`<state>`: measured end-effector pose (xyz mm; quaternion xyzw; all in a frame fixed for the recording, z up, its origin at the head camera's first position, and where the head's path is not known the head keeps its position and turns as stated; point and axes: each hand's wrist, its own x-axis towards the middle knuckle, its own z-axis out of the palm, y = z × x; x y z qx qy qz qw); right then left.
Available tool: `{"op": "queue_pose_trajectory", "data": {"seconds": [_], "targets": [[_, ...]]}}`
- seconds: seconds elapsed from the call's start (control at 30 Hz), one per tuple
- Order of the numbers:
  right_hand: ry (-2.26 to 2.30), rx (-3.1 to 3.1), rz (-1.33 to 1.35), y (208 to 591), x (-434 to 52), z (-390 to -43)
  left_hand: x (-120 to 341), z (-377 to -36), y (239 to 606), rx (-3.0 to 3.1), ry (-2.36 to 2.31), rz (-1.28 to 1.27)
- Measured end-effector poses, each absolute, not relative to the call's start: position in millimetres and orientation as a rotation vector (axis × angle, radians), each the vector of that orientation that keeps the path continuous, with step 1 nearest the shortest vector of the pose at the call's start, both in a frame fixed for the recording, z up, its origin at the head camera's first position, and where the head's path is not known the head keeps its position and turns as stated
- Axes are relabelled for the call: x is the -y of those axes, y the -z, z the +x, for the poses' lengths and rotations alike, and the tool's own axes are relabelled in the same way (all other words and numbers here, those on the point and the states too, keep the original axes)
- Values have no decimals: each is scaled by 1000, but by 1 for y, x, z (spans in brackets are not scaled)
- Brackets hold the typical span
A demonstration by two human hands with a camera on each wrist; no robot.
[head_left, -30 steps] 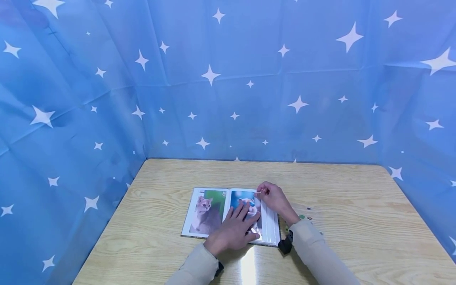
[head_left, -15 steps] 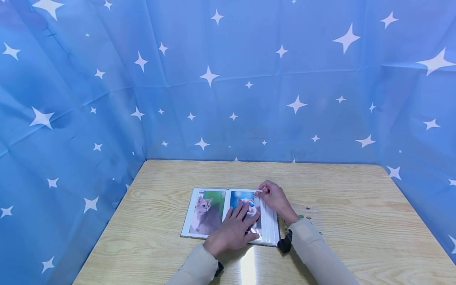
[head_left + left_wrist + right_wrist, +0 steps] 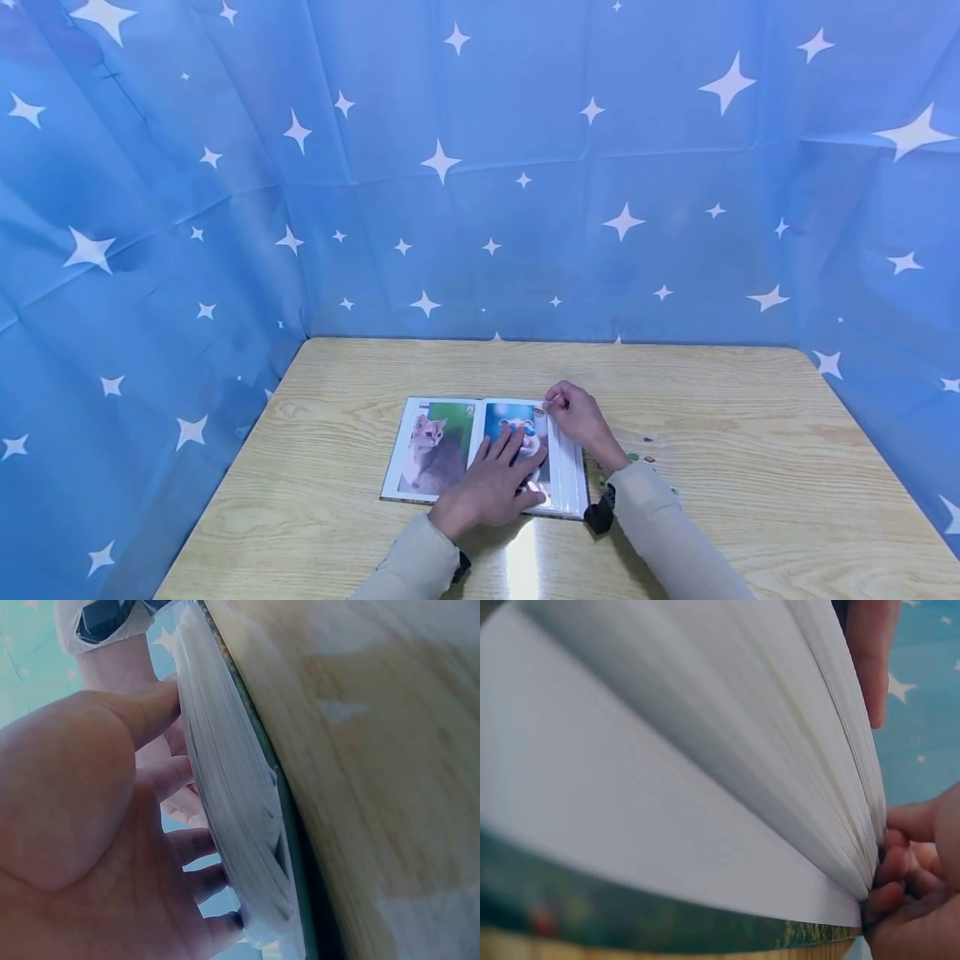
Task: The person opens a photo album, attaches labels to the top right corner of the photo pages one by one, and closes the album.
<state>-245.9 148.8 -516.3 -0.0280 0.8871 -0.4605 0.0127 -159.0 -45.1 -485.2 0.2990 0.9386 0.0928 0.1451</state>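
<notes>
A photo album [image 3: 442,446] lies open on the wooden table [image 3: 712,467], a cat picture on its left page. My left hand [image 3: 491,483] lies flat on the right page, fingers spread over a blue picture. My right hand [image 3: 577,421] pinches the top right corner of that page. In the left wrist view the palm and fingers [image 3: 172,847] lie against the thick stack of pages [image 3: 232,817]. The right wrist view shows the fanned page edges [image 3: 780,742] with my fingertips [image 3: 896,877] at their corner.
Blue star-printed cloth [image 3: 480,167] walls the table at the back and on both sides. Several small coloured dots [image 3: 641,457] lie on the table just right of the album, by my right sleeve [image 3: 667,533].
</notes>
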Motion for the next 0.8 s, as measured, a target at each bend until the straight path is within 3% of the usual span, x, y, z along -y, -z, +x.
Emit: {"op": "queue_pose_trajectory", "data": {"seconds": [0.27, 0.8], "targets": [[1386, -2691, -130, 512, -160, -242, 43, -158, 487, -2684, -308, 859], [1003, -2811, -618, 498, -179, -217, 45, -158, 485, -2709, -272, 859]]}}
